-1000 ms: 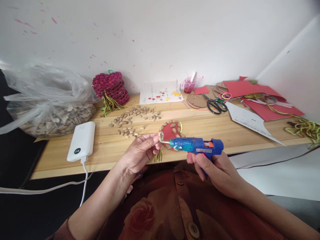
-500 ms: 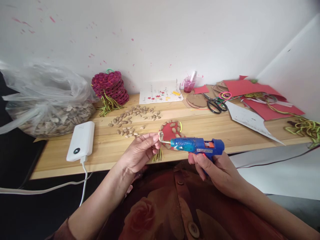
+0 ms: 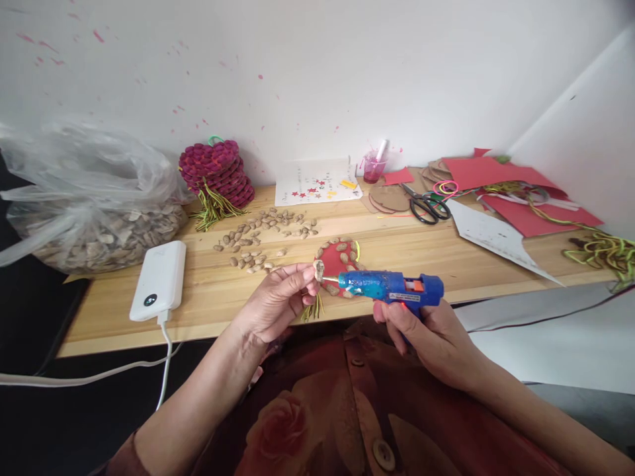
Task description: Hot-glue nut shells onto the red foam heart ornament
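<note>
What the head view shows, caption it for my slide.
Left grip pinches a shell by the tip of the glue gun in the right grip.

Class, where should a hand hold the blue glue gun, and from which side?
Probably by the handle under the rear of the glue gun, where the right hand grips, approached from the person's right: the metal nozzle points left, toward the left hand, so this grip stays behind it.

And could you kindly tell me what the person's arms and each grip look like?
The left grip and right grip are bare hands; no gloves, rings or watch show. A dark reddish-brown sleeve shows high on the left arm, matching the rose-printed, buttoned shirt. No right sleeve shows clearly.
</note>
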A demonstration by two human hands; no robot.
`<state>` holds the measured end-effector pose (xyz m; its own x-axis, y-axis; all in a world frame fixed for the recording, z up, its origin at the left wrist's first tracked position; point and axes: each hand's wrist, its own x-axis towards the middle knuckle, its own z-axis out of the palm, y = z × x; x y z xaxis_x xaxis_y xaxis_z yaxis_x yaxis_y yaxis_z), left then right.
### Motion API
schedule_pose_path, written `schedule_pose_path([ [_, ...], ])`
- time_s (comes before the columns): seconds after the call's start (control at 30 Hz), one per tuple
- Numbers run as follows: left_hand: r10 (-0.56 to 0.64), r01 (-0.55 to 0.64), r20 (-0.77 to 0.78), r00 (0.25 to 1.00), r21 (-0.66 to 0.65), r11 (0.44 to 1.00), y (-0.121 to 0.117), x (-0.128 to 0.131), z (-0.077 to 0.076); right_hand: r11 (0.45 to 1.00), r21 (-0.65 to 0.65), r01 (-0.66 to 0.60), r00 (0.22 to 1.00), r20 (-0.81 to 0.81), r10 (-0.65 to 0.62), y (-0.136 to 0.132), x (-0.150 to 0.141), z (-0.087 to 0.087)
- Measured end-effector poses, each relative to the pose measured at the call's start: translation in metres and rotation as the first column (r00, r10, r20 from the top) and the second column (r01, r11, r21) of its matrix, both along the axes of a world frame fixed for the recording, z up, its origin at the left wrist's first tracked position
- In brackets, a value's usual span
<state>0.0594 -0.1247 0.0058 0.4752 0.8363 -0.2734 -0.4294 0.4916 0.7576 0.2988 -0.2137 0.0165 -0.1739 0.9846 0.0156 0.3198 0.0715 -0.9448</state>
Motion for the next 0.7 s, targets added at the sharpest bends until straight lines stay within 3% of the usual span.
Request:
schedule_pose_path([
  [0.23,0.035,-0.033,-0.081,0.996,0.029,0.999,0.002,0.0,0.002,0.999,0.032,0.04,0.999,0.032,-0.041,0.004,0.006,-0.002],
  [0.33,0.096,-0.077,-0.175,0.98,0.112,0.991,0.005,0.001,0.006,0.988,-0.057,0.146,0.986,-0.066,-0.15,0.012,0.012,-0.008],
  [0.43,0.129,-0.014,-0.345,0.93,0.315,0.949,0.008,0.007,0.011,0.946,-0.215,0.243,0.92,-0.259,-0.295,0.024,0.016,-0.016],
  [0.5,0.166,0.11,-0.493,0.854,0.484,0.868,0.01,0.012,0.012,0.925,-0.247,0.288,0.843,-0.394,-0.367,0.033,0.018,-0.021],
  [0.57,0.238,0.264,-0.607,0.758,0.619,0.74,0.011,0.019,0.011,0.913,-0.266,0.308,0.799,-0.449,-0.4,0.04,0.019,-0.024],
  [0.63,0.312,0.398,-0.666,0.677,0.689,0.606,0.014,0.025,0.008,0.907,-0.276,0.317,0.78,-0.468,-0.415,0.046,0.02,-0.025],
  [0.7,0.369,0.494,-0.699,0.612,0.703,0.512,0.016,0.031,0.004,0.909,-0.27,0.316,0.776,-0.478,-0.412,0.052,0.019,-0.026],
])
